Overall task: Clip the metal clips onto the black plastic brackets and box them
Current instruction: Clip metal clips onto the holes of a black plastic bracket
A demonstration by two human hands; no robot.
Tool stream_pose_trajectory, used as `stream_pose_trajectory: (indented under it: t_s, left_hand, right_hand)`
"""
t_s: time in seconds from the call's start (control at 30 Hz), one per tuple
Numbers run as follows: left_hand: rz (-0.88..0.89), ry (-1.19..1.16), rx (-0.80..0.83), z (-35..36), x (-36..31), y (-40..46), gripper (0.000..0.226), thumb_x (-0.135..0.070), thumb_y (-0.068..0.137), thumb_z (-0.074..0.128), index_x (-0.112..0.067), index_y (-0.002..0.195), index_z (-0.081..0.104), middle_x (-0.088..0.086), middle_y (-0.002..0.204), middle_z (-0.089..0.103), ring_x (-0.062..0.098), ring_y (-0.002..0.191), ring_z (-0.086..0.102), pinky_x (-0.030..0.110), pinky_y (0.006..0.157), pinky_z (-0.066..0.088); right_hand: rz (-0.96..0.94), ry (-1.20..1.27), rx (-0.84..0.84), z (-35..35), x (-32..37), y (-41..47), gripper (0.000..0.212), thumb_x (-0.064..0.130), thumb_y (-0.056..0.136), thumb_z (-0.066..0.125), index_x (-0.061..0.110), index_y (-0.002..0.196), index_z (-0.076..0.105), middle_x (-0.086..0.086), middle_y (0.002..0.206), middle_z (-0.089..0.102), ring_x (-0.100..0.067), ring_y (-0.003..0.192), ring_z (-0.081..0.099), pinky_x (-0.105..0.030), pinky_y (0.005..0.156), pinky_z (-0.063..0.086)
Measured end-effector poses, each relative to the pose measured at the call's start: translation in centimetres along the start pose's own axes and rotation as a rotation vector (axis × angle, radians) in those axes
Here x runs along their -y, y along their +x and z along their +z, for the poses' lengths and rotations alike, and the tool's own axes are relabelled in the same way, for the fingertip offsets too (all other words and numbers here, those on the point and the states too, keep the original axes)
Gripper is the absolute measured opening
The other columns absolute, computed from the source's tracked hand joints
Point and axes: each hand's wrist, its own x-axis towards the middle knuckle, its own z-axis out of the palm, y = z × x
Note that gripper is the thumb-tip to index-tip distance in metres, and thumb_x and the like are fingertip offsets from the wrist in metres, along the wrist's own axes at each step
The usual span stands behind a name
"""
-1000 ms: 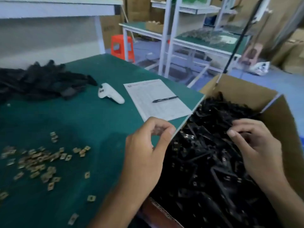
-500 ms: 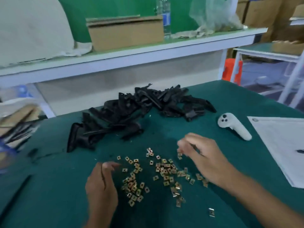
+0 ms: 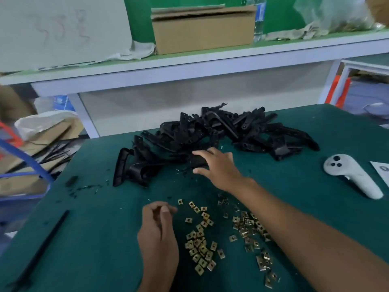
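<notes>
Right hand point(image 3: 217, 165) is out at the near edge of the black bracket pile point(image 3: 221, 135) on the green table point(image 3: 94, 228), thumb and fingers closing round one bracket point(image 3: 197, 161). Left hand point(image 3: 157, 226) hovers beside the scattered brass clips point(image 3: 202, 247), fingers curled, thumb to fingertips, perhaps pinching a clip, too blurred to call.

Green felt-covered work surface point(image 3: 88, 228). White handheld plastic controller point(image 3: 352, 176) with three dark buttons, lying flat at 3 o'clock. White printed paper sheet point(image 3: 382, 170), cut by the frame edge, just beyond it. Long thin black strip point(image 3: 43, 248) at 8 o'clock. On the white shelf point(image 3: 189, 66) at 12 o'clock: brown cardboard box point(image 3: 203, 30), clear plastic bottle point(image 3: 259, 20) beside it.
</notes>
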Motion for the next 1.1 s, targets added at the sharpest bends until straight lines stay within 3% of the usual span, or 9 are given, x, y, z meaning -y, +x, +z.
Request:
stream_pose_trajectory:
  t_s: [0.13, 0.27, 0.37, 0.47, 0.57, 0.67, 0.77, 0.93, 1.1]
  left_hand:
    - [0.131, 0.036, -0.064, -0.2, -0.1, -0.2, 0.009, -0.037, 0.097, 0.056, -0.041, 0.105, 0.054, -0.026, 0.104, 0.058, -0.006, 0.103, 0.054, 0.016, 0.084, 0.039]
    - [0.311, -0.039, -0.085, -0.3, -0.5, -0.7, 0.042, -0.048, 0.093, 0.051, -0.021, 0.125, 0.055, -0.015, 0.125, 0.053, 0.002, 0.122, 0.048, 0.012, 0.1, 0.035]
    - [0.211, -0.387, -0.04, -0.9, -0.8, -0.3, 0.029, -0.037, 0.103, 0.042, -0.027, 0.107, 0.069, -0.006, 0.111, 0.066, 0.011, 0.107, 0.06, 0.025, 0.094, 0.045]
    - [-0.089, -0.701, 0.238, -1.0, -1.8, 0.0, 0.038, -0.042, 0.102, 0.046, -0.025, 0.09, 0.077, 0.003, 0.088, 0.073, 0.018, 0.083, 0.066, 0.029, 0.076, 0.054]
    - [0.006, -0.598, 0.541, -0.7, -2.5, -1.4, 0.056, -0.056, 0.066, 0.08, -0.017, 0.105, 0.07, 0.005, 0.091, 0.076, 0.016, 0.083, 0.071, 0.024, 0.068, 0.057]
    - [0.305, -0.203, 0.656, -0.6, -2.1, -3.6, 0.045, -0.061, 0.067, 0.085, -0.039, 0.104, 0.07, -0.01, 0.097, 0.077, 0.006, 0.091, 0.073, 0.017, 0.077, 0.055]
    - [0.274, -0.171, 0.563, -0.1, -2.0, -4.3, 0.034, -0.061, 0.062, 0.086, -0.045, 0.09, 0.073, -0.014, 0.084, 0.077, 0.001, 0.076, 0.073, 0.011, 0.068, 0.052]
    - [0.229, -0.162, 0.516, 0.6, -2.2, -4.5, 0.036, -0.054, 0.06, 0.085, -0.045, 0.093, 0.071, -0.017, 0.087, 0.077, 0.0, 0.082, 0.073, 0.012, 0.072, 0.054]
    - [0.212, -0.16, 0.473, 0.8, -2.1, -4.2, 0.038, -0.051, 0.06, 0.086, -0.047, 0.094, 0.07, -0.017, 0.086, 0.077, 0.0, 0.081, 0.073, 0.009, 0.072, 0.052]
  right_hand:
    - [0.0, 0.456, -0.227, -3.8, 1.9, -5.2, 0.052, 0.074, 0.091, 0.047, 0.038, 0.126, 0.062, 0.02, 0.109, 0.063, -0.001, 0.092, 0.059, -0.017, 0.082, 0.043]
    - [0.093, 0.732, -0.317, -7.1, 3.3, -10.7, 0.061, 0.087, 0.079, 0.047, 0.027, 0.073, 0.06, 0.012, 0.053, 0.043, -0.006, 0.045, 0.031, -0.018, 0.048, 0.029]
    - [0.277, 0.847, -0.06, -9.0, 3.4, -13.4, 0.077, 0.086, 0.079, 0.044, 0.013, 0.058, 0.037, 0.006, 0.048, 0.029, -0.012, 0.044, 0.022, -0.023, 0.06, 0.033]
    - [0.356, 0.862, 0.322, -9.7, 3.2, -15.1, 0.079, 0.084, 0.084, 0.041, 0.013, 0.058, 0.065, 0.004, 0.046, 0.029, -0.014, 0.043, 0.022, -0.032, 0.079, 0.04]
    - [0.348, 0.748, 0.498, -8.9, 3.2, -16.3, 0.081, 0.085, 0.081, 0.044, 0.012, 0.084, 0.078, 0.01, 0.043, 0.041, -0.007, 0.038, 0.035, -0.019, 0.067, 0.04]
    - [0.312, 0.608, 0.568, -8.3, 2.6, -17.8, 0.071, 0.092, 0.073, 0.048, 0.026, 0.073, 0.074, 0.008, 0.051, 0.062, -0.003, 0.044, 0.05, -0.015, 0.048, 0.037]
    - [0.258, 0.546, 0.483, -8.8, 1.0, -18.0, 0.057, 0.089, 0.078, 0.045, 0.039, 0.074, 0.071, 0.007, 0.065, 0.072, 0.0, 0.046, 0.048, -0.013, 0.047, 0.036]
    - [0.072, 0.012, 0.276, -7.2, -2.4, -15.8, 0.048, 0.069, 0.091, 0.053, 0.048, 0.135, 0.05, 0.028, 0.118, 0.052, 0.006, 0.113, 0.043, -0.026, 0.097, 0.04]
    - [-0.019, 0.059, 0.224, -4.5, -3.3, -15.9, 0.023, 0.058, 0.093, 0.054, 0.051, 0.115, 0.058, 0.032, 0.109, 0.049, 0.009, 0.112, 0.041, -0.022, 0.098, 0.033]
